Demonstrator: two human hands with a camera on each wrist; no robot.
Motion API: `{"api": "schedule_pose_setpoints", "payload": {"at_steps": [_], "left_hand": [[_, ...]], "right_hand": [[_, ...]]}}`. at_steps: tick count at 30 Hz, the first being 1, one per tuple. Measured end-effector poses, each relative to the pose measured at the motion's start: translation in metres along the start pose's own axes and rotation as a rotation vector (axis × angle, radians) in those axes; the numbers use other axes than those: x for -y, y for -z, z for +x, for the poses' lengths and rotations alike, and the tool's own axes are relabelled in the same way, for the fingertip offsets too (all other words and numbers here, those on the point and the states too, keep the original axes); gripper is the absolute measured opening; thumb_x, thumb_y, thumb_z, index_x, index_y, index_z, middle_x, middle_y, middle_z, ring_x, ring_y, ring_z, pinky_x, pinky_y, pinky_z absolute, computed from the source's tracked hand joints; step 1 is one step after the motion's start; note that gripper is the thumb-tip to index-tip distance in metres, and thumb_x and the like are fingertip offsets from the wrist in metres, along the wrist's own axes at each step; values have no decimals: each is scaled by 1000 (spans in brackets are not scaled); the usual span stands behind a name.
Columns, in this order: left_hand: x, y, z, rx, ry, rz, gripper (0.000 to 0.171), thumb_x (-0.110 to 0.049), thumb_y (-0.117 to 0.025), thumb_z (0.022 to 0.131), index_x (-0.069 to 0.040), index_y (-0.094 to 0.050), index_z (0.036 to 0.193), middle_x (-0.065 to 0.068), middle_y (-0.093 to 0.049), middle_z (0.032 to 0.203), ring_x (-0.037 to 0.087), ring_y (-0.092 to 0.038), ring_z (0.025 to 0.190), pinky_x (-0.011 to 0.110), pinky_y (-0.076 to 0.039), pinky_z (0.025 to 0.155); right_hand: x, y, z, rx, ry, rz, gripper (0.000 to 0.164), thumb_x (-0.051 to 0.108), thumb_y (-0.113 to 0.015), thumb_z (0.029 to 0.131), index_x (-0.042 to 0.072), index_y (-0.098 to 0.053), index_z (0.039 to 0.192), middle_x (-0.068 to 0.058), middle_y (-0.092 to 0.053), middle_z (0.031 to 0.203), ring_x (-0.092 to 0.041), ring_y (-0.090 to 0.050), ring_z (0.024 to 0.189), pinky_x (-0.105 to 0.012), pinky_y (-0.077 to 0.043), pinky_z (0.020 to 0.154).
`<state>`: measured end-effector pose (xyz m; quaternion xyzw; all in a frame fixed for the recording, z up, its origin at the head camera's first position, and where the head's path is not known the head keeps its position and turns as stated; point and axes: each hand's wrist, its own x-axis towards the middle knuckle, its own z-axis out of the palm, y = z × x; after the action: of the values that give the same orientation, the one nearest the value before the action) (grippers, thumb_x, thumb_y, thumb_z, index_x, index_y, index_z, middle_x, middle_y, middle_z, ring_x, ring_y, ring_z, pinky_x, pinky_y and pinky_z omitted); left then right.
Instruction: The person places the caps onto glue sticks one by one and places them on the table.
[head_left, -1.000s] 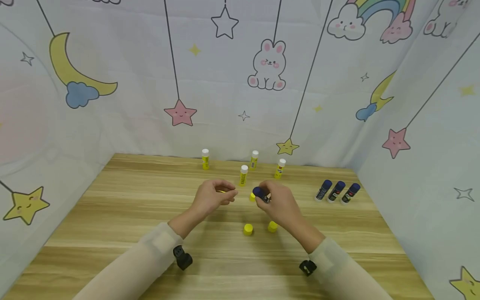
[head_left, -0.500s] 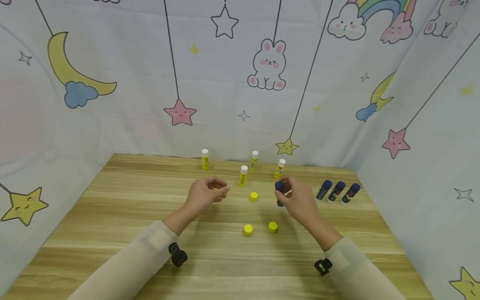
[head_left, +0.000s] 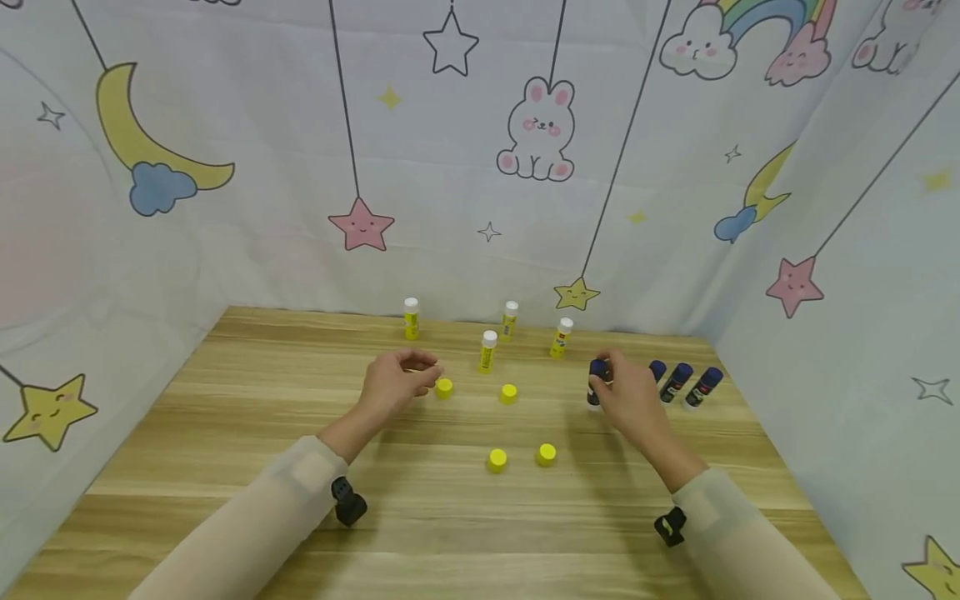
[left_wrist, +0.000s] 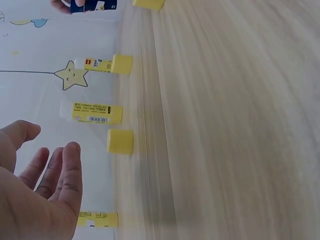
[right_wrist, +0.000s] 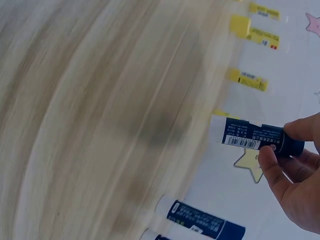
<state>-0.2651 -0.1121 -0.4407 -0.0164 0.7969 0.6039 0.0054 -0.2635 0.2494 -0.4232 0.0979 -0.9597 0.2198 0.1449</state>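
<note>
My right hand (head_left: 630, 396) pinches a dark blue glue stick (right_wrist: 250, 135) near its blue top, between thumb and fingertips. The stick is upright, white end down, close over the table. To its right stand three more dark blue glue sticks (head_left: 677, 383), the nearest partly hidden by the hand. My left hand (head_left: 390, 383) holds nothing; its fingers are loosely bent, with fingertips beside a yellow cap (head_left: 444, 388). The left wrist view shows that yellow cap (left_wrist: 120, 141) past the fingertips.
Several yellow glue sticks with white tops stand toward the back, one (head_left: 488, 354) ahead of the others. More yellow caps (head_left: 508, 393) sit mid-table, two of them nearer the front (head_left: 497, 460). A printed curtain (head_left: 285, 167) hangs behind the wooden table (head_left: 435, 533).
My right hand has carried the dark blue glue stick rightward, toward the other dark blue ones. My left hand has drawn back to the left, uncovering a yellow cap.
</note>
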Motion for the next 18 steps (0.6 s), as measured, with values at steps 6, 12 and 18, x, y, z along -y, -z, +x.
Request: {"api": "schedule_pose_setpoints", "payload": {"at_steps": [6, 12, 18], "left_hand": [[7, 7, 5, -24, -13, 44, 28, -23, -78, 91, -6, -72, 112, 10, -73, 110, 17, -71, 88, 29, -61, 74], [13, 12, 12, -55, -38, 136, 31, -25, -76, 93, -6, -71, 116, 9, -72, 114, 23, -69, 98, 29, -60, 74], [17, 17, 18, -86, -28, 202, 34, -27, -74, 95, -7, -70, 121, 9, -70, 120, 28, -68, 107, 33, -59, 79]], "right_hand": [[-15, 4, 3, -13, -37, -47, 37, 13, -69, 97, -2, -59, 129, -21, -72, 104, -30, -70, 79, -43, -58, 65], [-23, 6, 3, 5, -53, -51, 36, 11, -67, 98, -3, -58, 130, -23, -70, 101, -26, -64, 69, -37, -51, 57], [-27, 7, 1, 3, -53, -67, 37, 10, -66, 98, -4, -57, 131, -26, -69, 106, -32, -66, 77, -42, -54, 62]]}}
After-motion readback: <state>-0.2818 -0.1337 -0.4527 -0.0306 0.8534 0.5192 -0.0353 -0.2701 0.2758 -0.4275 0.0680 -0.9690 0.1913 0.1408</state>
